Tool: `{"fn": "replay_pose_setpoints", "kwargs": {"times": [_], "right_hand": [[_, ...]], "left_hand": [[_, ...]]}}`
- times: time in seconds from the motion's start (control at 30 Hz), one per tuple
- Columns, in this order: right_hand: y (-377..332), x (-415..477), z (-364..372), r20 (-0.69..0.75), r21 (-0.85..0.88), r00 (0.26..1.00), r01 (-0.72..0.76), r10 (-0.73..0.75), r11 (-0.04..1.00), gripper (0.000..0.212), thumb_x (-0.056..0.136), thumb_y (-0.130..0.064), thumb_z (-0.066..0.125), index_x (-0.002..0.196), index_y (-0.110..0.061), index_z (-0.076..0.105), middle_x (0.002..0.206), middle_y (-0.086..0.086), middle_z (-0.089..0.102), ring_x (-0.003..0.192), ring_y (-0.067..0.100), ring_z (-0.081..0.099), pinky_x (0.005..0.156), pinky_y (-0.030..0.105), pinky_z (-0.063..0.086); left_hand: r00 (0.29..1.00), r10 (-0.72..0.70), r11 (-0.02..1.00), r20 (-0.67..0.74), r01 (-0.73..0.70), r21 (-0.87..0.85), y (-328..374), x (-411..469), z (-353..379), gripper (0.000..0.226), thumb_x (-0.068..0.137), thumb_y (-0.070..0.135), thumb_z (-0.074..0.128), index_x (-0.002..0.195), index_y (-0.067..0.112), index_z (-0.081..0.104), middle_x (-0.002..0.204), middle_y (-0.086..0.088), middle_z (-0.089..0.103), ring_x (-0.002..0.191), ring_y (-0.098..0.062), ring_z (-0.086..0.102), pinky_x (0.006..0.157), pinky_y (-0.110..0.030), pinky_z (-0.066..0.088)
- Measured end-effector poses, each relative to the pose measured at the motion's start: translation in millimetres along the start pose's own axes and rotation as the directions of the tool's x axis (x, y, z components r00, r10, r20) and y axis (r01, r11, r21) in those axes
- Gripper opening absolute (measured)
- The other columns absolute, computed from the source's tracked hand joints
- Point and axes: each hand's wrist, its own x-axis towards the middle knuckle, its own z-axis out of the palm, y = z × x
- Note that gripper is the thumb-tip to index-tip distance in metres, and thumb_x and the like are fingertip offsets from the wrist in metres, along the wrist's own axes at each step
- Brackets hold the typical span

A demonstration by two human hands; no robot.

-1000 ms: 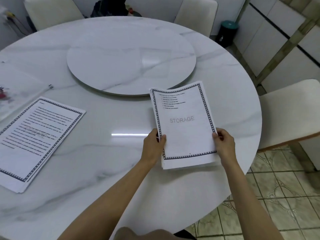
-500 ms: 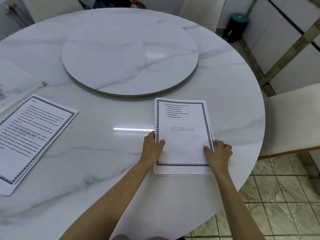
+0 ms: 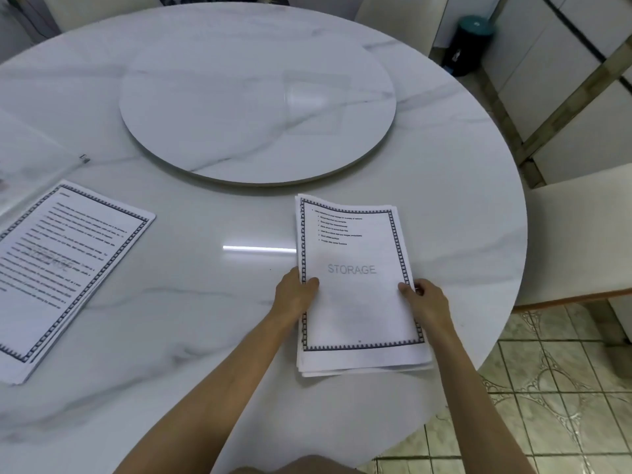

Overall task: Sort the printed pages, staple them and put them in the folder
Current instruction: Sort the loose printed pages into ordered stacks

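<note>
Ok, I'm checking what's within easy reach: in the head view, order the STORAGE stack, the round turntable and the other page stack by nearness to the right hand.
1. STORAGE stack: the right hand grips its right edge.
2. Round turntable: ahead, at the middle of the table.
3. Other page stack: on the far left.

Left pile of pages (image 3: 68, 268) and clear folder (image 3: 30, 155) partly beyond the left edge; fine print (image 3: 337, 230) illegible.

page stack (image 3: 355, 295), bordered top sheet marked STORAGE, lying on table (image 3: 205, 319), edges uneven, held between left grip (image 3: 295, 295) and right grip (image 3: 427, 302), second stack (image 3: 65, 268) well left of left grip, flat, skewed
</note>
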Motion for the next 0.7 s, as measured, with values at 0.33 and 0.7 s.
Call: {"fn": "replay_pose_setpoints", "kwargs": {"times": [0.33,0.7], "right_hand": [[-35,-40,49,-0.086,0.129,0.968,0.246,-0.236,0.961,0.012,0.095,-0.011,0.044,0.097,-0.019,0.052,0.082,-0.005,0.056,0.071,0.004,0.050,0.058,0.005,0.038],[-118,-105,119,-0.277,0.333,0.880,0.464,-0.386,0.820,0.018,0.094,-0.011,0.049,0.087,-0.027,0.047,0.070,-0.007,0.048,0.062,0.004,0.041,0.057,0.014,0.036]], "left_hand": [[0.972,0.210,0.978,-0.109,-0.210,0.015,-23,-13,-50,0.023,0.096,0.009,0.038,0.114,0.011,0.051,0.093,0.000,0.058,0.076,-0.009,0.052,0.063,-0.011,0.041],[0.822,0.410,0.903,-0.394,-0.428,0.046,-11,-37,-161,0.047,0.097,0.016,0.044,0.139,0.000,0.031,0.095,-0.003,0.053,0.087,-0.014,0.051,0.073,-0.011,0.035]]}}
